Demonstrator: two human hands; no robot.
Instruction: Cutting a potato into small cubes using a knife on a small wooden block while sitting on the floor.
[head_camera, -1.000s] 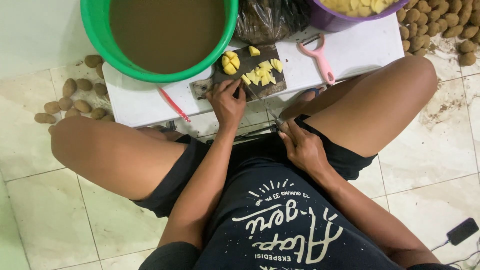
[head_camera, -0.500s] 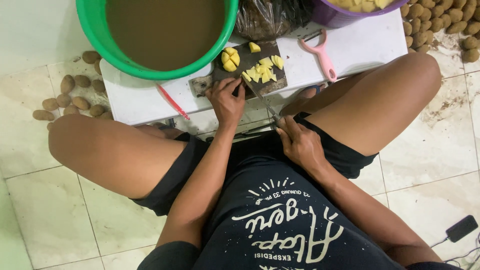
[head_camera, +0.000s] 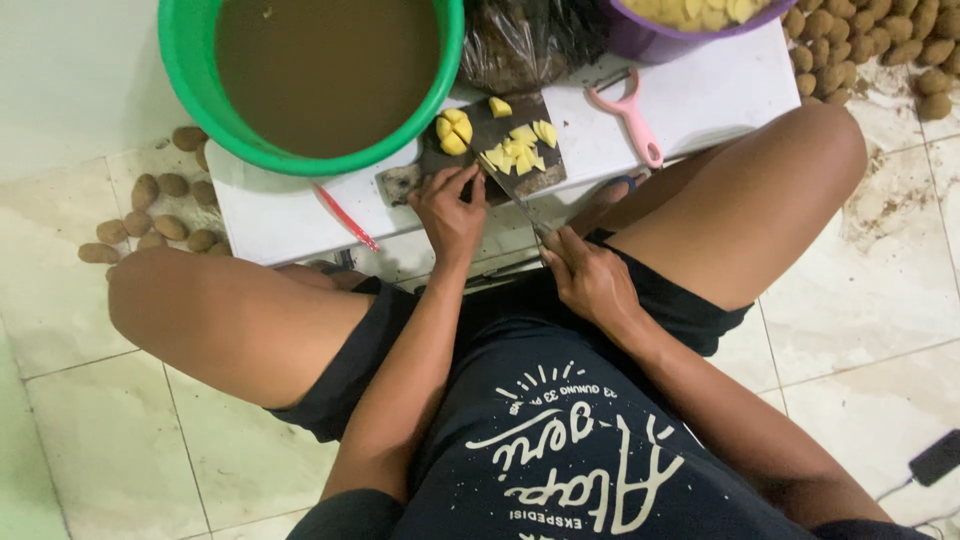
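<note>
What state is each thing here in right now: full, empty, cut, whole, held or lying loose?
Green bucket: filled with murky brown water.
Purple bowl: holds cut yellow pieces.
Potato pieces: diced, on the dark cutting board.
Knife: held in the right hand, blade on the board.
Left hand: resting at the board's near edge.
Pink peeler: lying loose.
Brown potatoes: whole, unpeeled, on the floor.

A long thin knife (head_camera: 517, 197) slants across a dark cutting board (head_camera: 495, 150), its tip among pale yellow potato pieces (head_camera: 512, 150) heaped there.
</note>
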